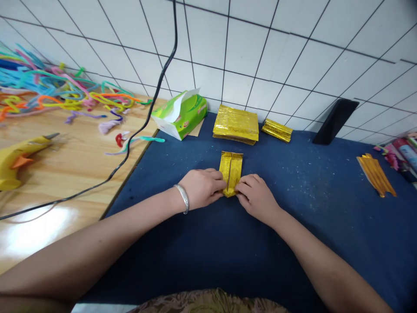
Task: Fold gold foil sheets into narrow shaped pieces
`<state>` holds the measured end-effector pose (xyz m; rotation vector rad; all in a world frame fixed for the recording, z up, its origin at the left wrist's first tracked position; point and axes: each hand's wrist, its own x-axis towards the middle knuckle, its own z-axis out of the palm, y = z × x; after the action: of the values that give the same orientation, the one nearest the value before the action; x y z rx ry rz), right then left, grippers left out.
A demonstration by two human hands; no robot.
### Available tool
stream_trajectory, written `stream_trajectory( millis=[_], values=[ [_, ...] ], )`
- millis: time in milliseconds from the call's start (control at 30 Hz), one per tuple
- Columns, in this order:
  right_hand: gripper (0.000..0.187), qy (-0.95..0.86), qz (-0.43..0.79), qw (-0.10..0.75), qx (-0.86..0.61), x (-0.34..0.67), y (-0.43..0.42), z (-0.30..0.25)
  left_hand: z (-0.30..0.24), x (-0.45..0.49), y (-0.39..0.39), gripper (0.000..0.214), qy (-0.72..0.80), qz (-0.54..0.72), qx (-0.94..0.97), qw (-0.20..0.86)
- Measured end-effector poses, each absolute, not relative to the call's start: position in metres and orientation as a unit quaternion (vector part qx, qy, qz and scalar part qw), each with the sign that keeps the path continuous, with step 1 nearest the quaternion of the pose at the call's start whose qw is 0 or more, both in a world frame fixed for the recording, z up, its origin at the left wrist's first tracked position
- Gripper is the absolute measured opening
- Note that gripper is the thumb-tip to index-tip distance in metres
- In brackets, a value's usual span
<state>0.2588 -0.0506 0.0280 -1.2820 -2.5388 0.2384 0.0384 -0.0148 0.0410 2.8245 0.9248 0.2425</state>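
A folded sheet of gold foil paper (pixel 232 167) lies on the dark blue mat, with a seam running down its middle and its near end narrowed toward a point. My left hand (pixel 205 188) pinches the near left edge of this paper, fingers curled. On the opposite side, my right hand (pixel 256 195) has its fingers closed on the near right corner. Both hands rest low against the mat. Beyond them sits a stack of gold foil paper (pixel 236 124), with a smaller bundle of folded gold strips (pixel 277 130) to its right.
A green tissue box (pixel 187 114) stands near the tiled wall. On the wooden table at left are a yellow glue gun (pixel 19 158) and tangled pipe cleaners (pixel 65 93); a black cable (pixel 162 71) crosses there. A black object (pixel 335 121) leans on the wall; folded gold pieces (pixel 376 175) lie right.
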Motion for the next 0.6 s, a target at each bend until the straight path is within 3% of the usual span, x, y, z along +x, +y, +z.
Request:
stream_trajectory(
  millis=[600],
  values=[
    [0.007,-0.810,0.141,0.213,-0.528,0.250,-0.050,0.020,0.027,0.048,-0.011,0.020,0.398,0.103,0.901,0.140]
  ],
)
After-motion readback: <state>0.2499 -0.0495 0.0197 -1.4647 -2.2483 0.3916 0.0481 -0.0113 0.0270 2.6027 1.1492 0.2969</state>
